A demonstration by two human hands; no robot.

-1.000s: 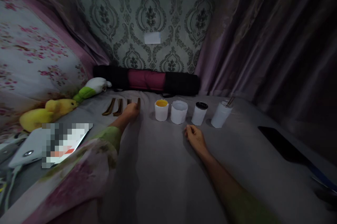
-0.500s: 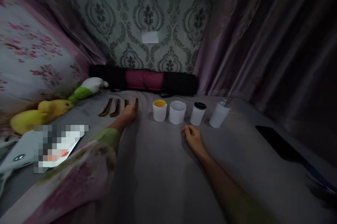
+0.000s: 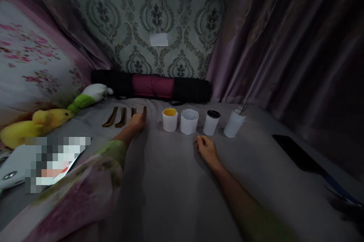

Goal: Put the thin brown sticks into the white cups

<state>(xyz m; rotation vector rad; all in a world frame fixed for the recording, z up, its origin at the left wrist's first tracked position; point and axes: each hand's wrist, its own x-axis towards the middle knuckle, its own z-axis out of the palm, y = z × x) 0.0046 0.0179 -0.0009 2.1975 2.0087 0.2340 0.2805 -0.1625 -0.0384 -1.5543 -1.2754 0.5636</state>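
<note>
And what a lane we have: grey sheet (image 3: 153, 132) between our left hand (image 3: 136, 121) and the yellow-filled pot (image 3: 170, 123), running back until the long black-and-red bag (image 3: 153, 86) bars the way. Tight next door, where that pot and the wide white pot (image 3: 189, 124) leave us just a sliver! There's a slim gap before the black-topped can (image 3: 211, 125), but our right hand (image 3: 208, 150) sits in front of it. Another slot, then the tall white jar (image 3: 233, 124), sticks (image 3: 243, 110) poking above its rim. Beyond, we've broad room up to the black slab (image 3: 295, 153). Leftward, dark strips (image 3: 123, 117) leave only narrow channels.
</note>
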